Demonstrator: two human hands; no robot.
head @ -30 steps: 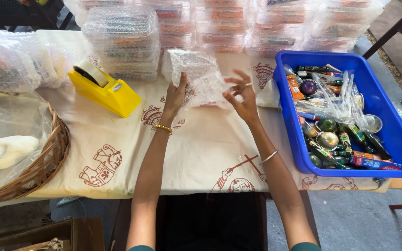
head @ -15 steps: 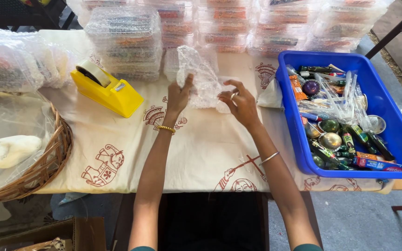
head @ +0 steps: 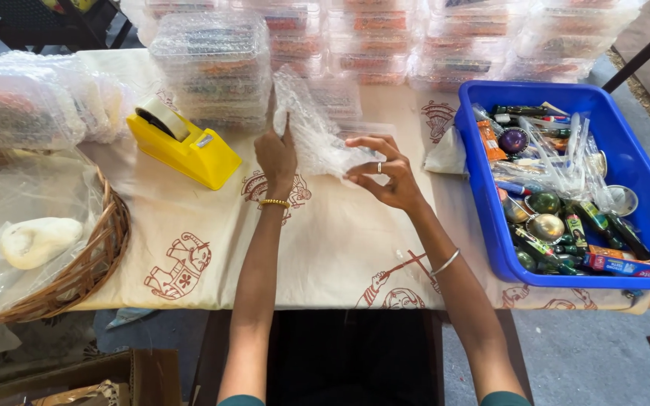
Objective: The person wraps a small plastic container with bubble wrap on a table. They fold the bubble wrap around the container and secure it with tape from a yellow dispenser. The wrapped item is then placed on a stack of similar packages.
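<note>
Since half a second ago, the bubble wrap (head: 314, 128) has been lifted and drawn out; the left hand (head: 277, 154) has moved up its left edge. The left grip pinches that edge; the right hand (head: 385, 171) pinches its lower right corner. The sheet hangs above the cloth-covered tabletop (head: 340, 240), long axis running 11 to 4 o'clock. Yellow tape dispenser (head: 182, 143) at 9 o'clock, blue bin (head: 641, 188) at 3, wicker basket (head: 92, 263) at 8. Wrapped boxes (head: 212, 60) stacked at 12.

Head view, steeply down over table (head: 340, 240)
</note>
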